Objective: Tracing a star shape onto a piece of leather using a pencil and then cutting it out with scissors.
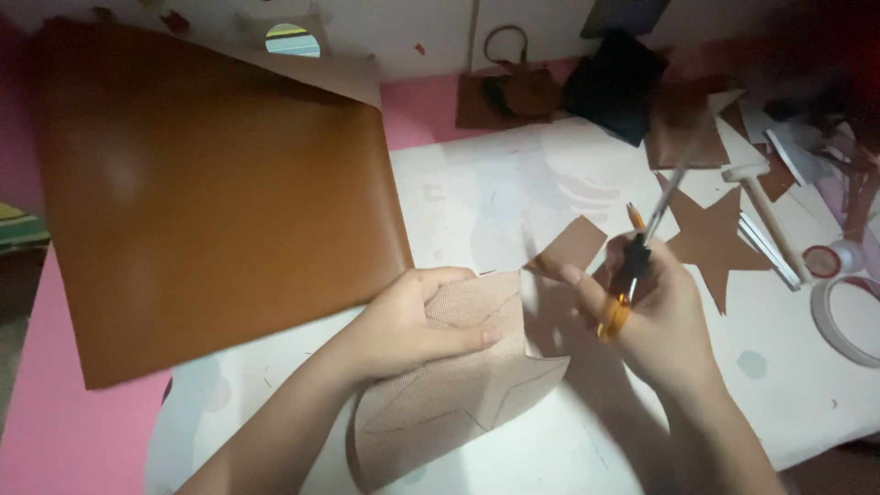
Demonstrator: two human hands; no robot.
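Star cutting, partway: left hand (403, 325) pinches traced sheet (449, 385), outline mostly uncut; right hand (655, 307) grips scissors (642, 247). Finished star (713, 240) at 2 o'clock.

No packages, labels, signs or screens in view (worktop carries only loose craft material and tools).
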